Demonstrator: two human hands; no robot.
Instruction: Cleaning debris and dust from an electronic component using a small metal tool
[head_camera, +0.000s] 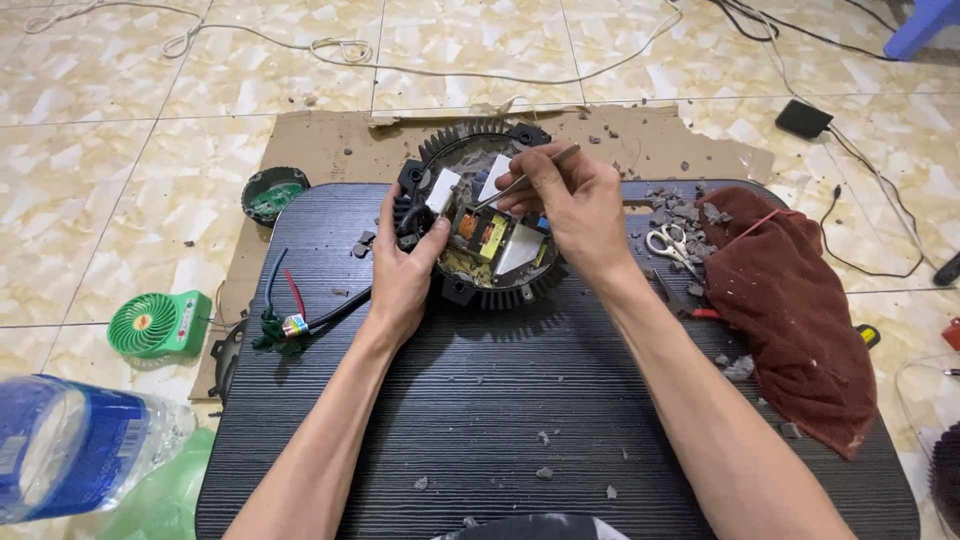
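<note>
Two hands on round finned driver housing (480, 240) near tabletop (560, 420) far edge: left hand (405, 270) clamped on rim, right hand (570, 205) pinching tweezers (520, 180) over circuit board (490, 240).

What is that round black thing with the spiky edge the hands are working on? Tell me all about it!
The round black housing looks like metal, ringed with thin fins and small mounting tabs. It lies flat and open on the dark ridged board. Inside sit a circuit board, an orange and yellow part, and white blocks. A black cable runs out to the left. The left hand grips its left edge; the right hand pokes a thin metal tool into it. Grey crumbs lie around.
</note>
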